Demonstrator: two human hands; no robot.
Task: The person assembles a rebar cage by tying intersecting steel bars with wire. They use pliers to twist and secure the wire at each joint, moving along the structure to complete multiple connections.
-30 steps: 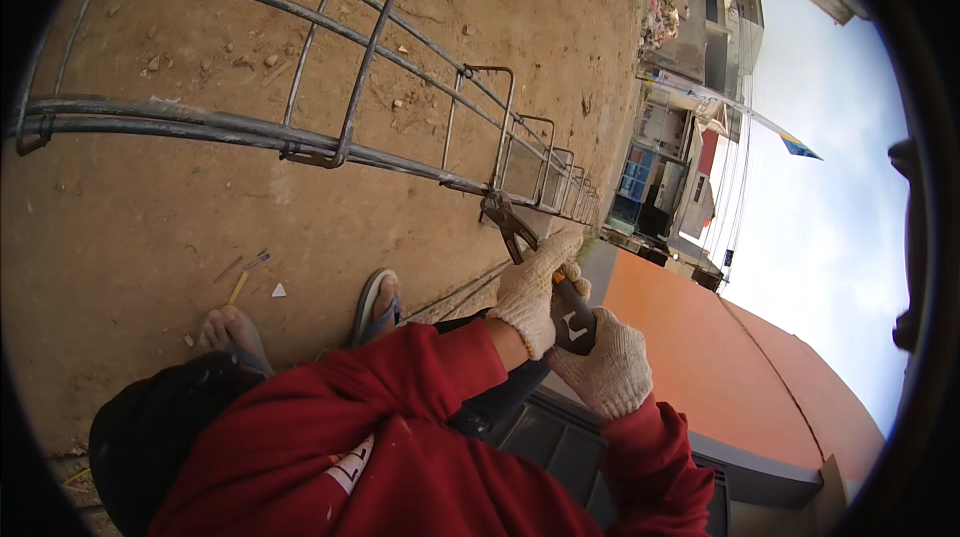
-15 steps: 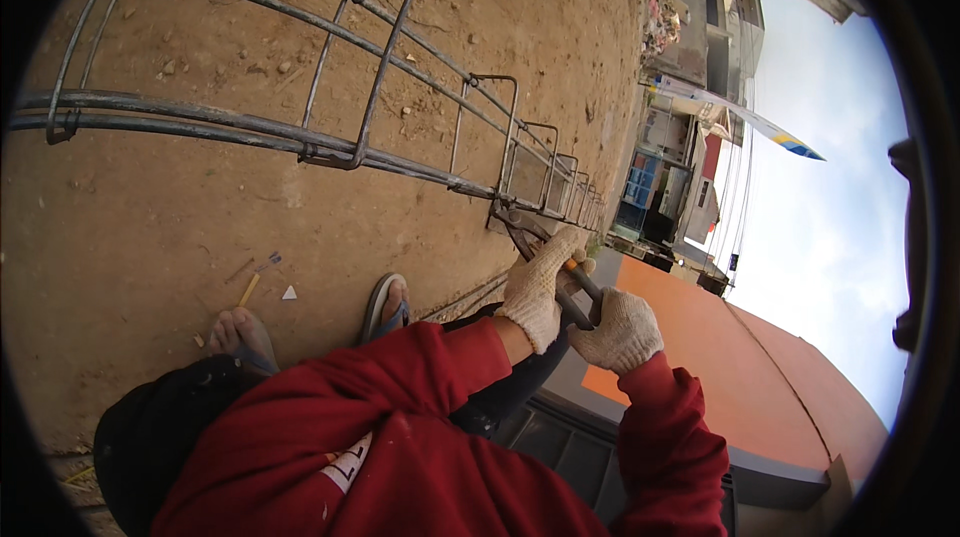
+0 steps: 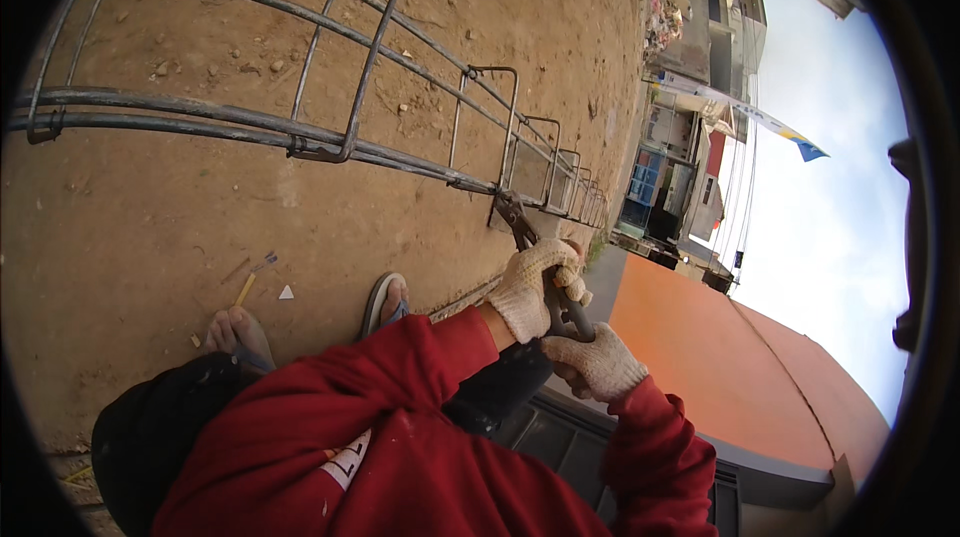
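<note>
Both of my hands wear cream knitted gloves and grip a dark bolt cutter (image 3: 519,225) with grey handles. My left hand (image 3: 534,289) is wrapped around its middle, close behind the metal head. At the handle ends, my right hand (image 3: 598,363) is closed, partly hiding the grips. The cutter's jaws meet the near bars of a long rebar cage (image 3: 380,159), beside one of its square stirrups (image 3: 512,127). Exactly what lies between the jaws is too small to make out.
Bare brown soil (image 3: 190,227) with small stones lies under the cage. My sandalled foot (image 3: 385,299) is close by, near a yellow stick (image 3: 246,289) and a white scrap (image 3: 287,292). An orange wall (image 3: 720,357) rises to the right, with buildings and a flag (image 3: 770,122) beyond.
My right hand has shifted down and left with the handle ends, closer to my left hand. The cutter now stands more steeply, its jaws still at the same stirrup.
</note>
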